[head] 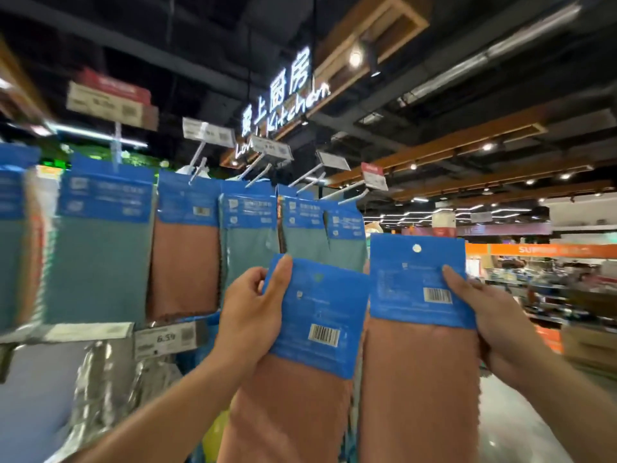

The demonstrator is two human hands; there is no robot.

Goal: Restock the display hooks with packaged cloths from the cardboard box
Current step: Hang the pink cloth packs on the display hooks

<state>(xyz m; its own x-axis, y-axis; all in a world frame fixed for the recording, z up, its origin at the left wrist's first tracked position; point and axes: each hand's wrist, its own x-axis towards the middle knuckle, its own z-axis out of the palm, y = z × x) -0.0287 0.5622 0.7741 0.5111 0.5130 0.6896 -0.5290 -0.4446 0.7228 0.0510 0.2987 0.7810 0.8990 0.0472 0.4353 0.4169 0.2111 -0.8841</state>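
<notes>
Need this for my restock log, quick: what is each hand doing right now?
Left hand: holding the lower pink packaged cloth.
Right hand: holding the higher pink packaged cloth.

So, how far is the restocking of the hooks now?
Done: several hooks carry hanging packs. In hand: the left hand pinches one pink pack, the right hand a second pink pack, neither hung yet. Left: hook both; the cardboard box is not in view, so remaining stock is unknown.
</notes>
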